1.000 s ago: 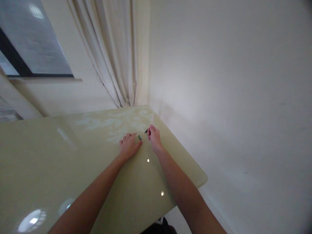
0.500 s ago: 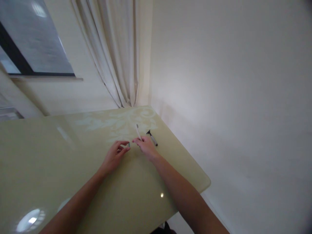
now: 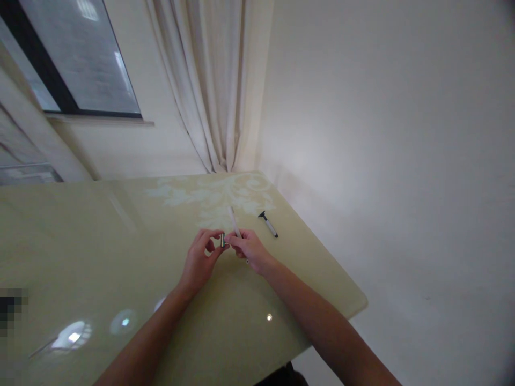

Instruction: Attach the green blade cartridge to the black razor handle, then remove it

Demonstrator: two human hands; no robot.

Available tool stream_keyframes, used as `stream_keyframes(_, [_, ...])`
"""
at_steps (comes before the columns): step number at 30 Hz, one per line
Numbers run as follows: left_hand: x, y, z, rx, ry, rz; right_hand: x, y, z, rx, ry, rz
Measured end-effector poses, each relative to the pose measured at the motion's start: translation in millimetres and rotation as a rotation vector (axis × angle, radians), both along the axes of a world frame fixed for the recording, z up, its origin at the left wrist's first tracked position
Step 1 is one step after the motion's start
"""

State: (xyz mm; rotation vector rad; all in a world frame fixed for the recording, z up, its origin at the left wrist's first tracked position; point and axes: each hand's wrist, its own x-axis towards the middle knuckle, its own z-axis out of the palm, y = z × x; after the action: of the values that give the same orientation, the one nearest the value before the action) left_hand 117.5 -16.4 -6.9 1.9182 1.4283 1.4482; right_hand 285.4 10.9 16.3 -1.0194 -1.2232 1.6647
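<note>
My left hand (image 3: pixel 200 261) is closed, pinching a small green-edged piece like a razor cartridge (image 3: pixel 222 239) between thumb and fingers. It is held upright just above the table. Close against it, my right hand (image 3: pixel 249 249) is closed around a slim white toothbrush (image 3: pixel 234 220) that points up and away; its lower part is hidden by the fingers. The right fingertips reach the cartridge's right side, and whether they press on it is too small to tell. A razor with a grey-and-black handle (image 3: pixel 269 225) lies beyond my right hand, untouched.
The glossy pale-green table (image 3: pixel 100 241) carries a white floral pattern and light reflections. A plain wall (image 3: pixel 382 161) runs along its right edge. Beige curtains (image 3: pixel 213 86) and a dark-framed window (image 3: pixel 96 59) are at the back.
My hands have come together, the right fingertips now at the cartridge. The toothbrush has turned slightly in my right hand. The whole view has shifted a little left.
</note>
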Motion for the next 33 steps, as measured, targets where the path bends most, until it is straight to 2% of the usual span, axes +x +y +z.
stream_keyframes(4, [-1,-2,0.5,0.043,-0.018,0.004,2,-2,-0.5,0.073,-0.013,0.04])
stream_keyframes(9, [3,-4,-0.9,-0.016,-0.011,0.006,-2,-1,-14.4,0.088,-0.154,-0.136])
stream_keyframes(12, [3,-3,-6.1,-0.069,0.044,0.037,-4,0,-19.8,0.018,-0.179,-0.162])
stream_keyframes(15, [-2,-5,-8.4,-0.053,0.206,0.127,-4,-2,-18.2,-0.007,-0.152,-0.147])
stream_keyframes(20, [-10,-14,-1.5,0.1,0.612,0.206,-5,-8,-8.9,-0.02,-0.105,-0.094])
stream_keyframes(24, [-9,-19,1.3,0.252,0.756,0.223,-7,-12,-4.7,-0.067,-0.04,-0.09])
stream_keyframes(27, [-7,-17,-1.5,0.286,0.694,0.193,-9,-11,-5.2,-0.101,-0.016,-0.105])
stream_keyframes(29, [-6,-13,-3.9,0.208,0.543,0.143,-8,-8,-6.9,-0.096,-0.024,-0.12])
stream_keyframes(33, [-10,-3,-6.0,-0.049,0.148,-0.12,-1,-1,-9.4,0.032,-0.089,-0.151])
